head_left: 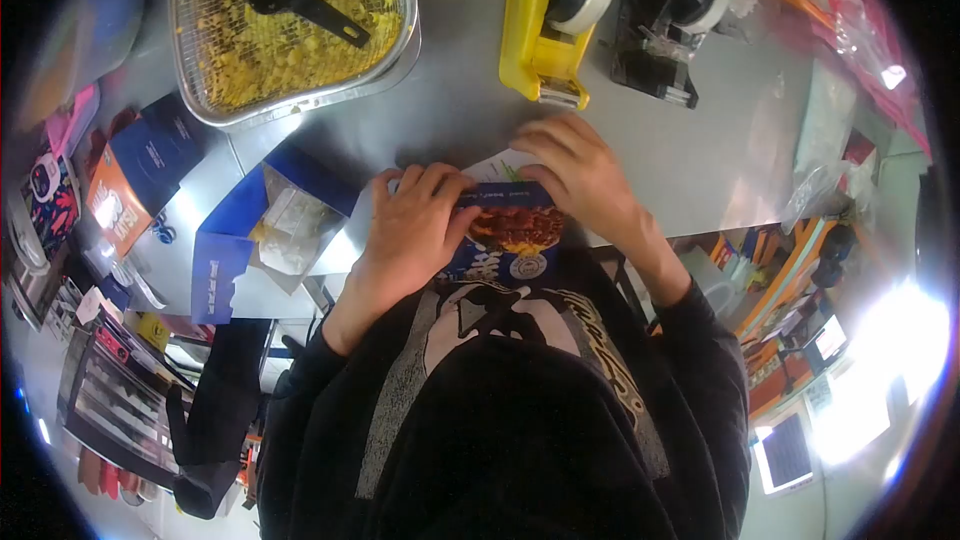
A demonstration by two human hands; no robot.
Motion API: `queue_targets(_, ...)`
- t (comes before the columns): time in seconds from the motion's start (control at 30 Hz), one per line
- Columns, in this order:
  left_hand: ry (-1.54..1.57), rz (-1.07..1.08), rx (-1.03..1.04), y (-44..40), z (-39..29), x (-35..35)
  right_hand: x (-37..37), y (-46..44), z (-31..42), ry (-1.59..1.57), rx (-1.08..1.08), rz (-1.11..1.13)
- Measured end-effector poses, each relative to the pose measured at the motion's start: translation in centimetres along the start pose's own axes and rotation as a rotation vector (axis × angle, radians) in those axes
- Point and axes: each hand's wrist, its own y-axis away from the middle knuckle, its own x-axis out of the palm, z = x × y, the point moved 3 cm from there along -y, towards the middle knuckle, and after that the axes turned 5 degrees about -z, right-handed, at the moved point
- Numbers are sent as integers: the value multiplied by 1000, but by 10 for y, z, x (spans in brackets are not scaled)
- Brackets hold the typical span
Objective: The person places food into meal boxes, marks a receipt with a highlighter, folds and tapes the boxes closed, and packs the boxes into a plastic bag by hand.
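Close to my body at the table's edge is a dark blue printed food box (515, 230), its front showing a picture of a dish. My left hand (415, 225) grips the box's left side, with the thumb on the front and the fingers curled over the top edge. At the top right corner my right hand (585, 175) has its fingers bent and pressed against the top flap. Part of a white inner surface shows between the hands. The undersides of my fingers are hidden.
A metal mesh basket (412, 20) holds yellow crumbs and a black scoop (300, 0). A yellow tape dispenser (520, 40) and a black tape dispenser (650, 60) stand at the back. To the left are an open blue box (225, 250) with a clear bag (295, 230) and a blue-and-orange box (150, 165).
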Motion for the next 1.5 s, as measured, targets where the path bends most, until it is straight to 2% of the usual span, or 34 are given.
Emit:
queue_targets(0.03, -32, -18, 9, 0, -2, 1, 2, -5, 2, 111, -134, -17)
queue_targets(0.07, -40, -29, 14, 1, -2, 1, 5, -6, 3, 116, -143, -27)
queue_targets(0.13, -15, 10, 22, 3, 0, 1, 20, -5, 2, 412, -212, 147)
queue_targets(0.27, 20, -93, 43, 17, 3, 10, 9, 5, -7, 401, -167, 234)
queue_targets(0.33, -6, -298, 5, 25, 4, 17, -22, 18, -1, 187, 115, -26)
queue_targets(0.37, -6, -313, 11, 27, 2, 22, -35, 25, 12, 197, 104, -32)
queue_targets(0.43, -46, -351, -138, 29, 0, 29, -62, 51, 31, -133, 508, -267)
queue_targets(0.47, -48, -364, -127, 27, -3, 31, -56, 66, 36, -127, 498, -278)
queue_targets(0.53, 93, -378, -300, 24, -4, 36, -25, 96, 36, -484, 627, -408)
queue_targets(0.57, 92, -389, -296, 23, -5, 39, -14, 97, 48, -530, 600, -470)
queue_targets(0.6, 94, -637, -196, 23, -8, 36, -2, 99, 52, -412, 479, -470)
queue_targets(0.63, 95, -885, -92, 27, -12, 31, 9, 100, 50, -409, 468, -473)
queue_targets(0.67, 89, -922, -83, 35, -20, 25, 18, 99, 49, -280, 425, -472)
queue_targets(0.7, 87, -928, -80, 42, -25, 27, 24, 98, 51, -152, 386, -468)
queue_targets(0.77, -13, -949, -48, 54, -37, 37, 24, 93, 56, -96, 346, -414)
queue_targets(0.83, 4, -889, -101, 58, -39, 58, 11, 83, 67, 229, 323, -427)
queue_targets(0.9, -61, -793, -81, 56, -39, 73, 1, 74, 58, 250, 275, -465)
queue_targets(0.97, -51, -786, -58, 56, -24, 72, -11, 71, 42, 270, 230, -500)
queue_targets(1.03, 14, -634, 96, 50, -11, 63, -12, 73, 15, 16, 279, -250)
queue_targets(1.07, 15, -601, 232, 45, -1, 54, -17, 73, 13, 56, 186, -287)
queue_targets(1.1, 13, -613, 230, 35, 8, 40, -25, 70, 11, 59, 175, -287)
queue_targets(1.17, 120, -226, 550, 15, 8, 17, -32, 65, 16, 3, 52, -164)
queue_targets(1.2, 190, -173, 573, 4, 11, 8, -30, 67, 15, 6, 47, -163)
queue_targets(1.23, 189, -181, 573, -4, 8, -6, -21, 69, 8, -85, 148, -32)
queue_targets(1.27, 53, -240, 560, -12, 1, -21, -15, 70, 2, -174, 247, 100)
queue_targets(1.3, -84, -298, 544, -17, -6, -31, -13, 70, 4, -168, 240, 101)
queue_targets(1.33, -206, -535, 512, -17, -13, -37, -8, 70, 8, -137, 281, 45)
queue_targets(1.37, -206, -539, 513, -13, -15, -31, -3, 70, 13, -108, 323, -14)
queue_targets(1.43, -213, -894, 328, 6, -15, -16, 5, 68, 23, -94, 344, -60)
queue_targets(1.5, -61, -860, 166, 40, -25, 17, 12, 66, 31, -87, 369, -106)
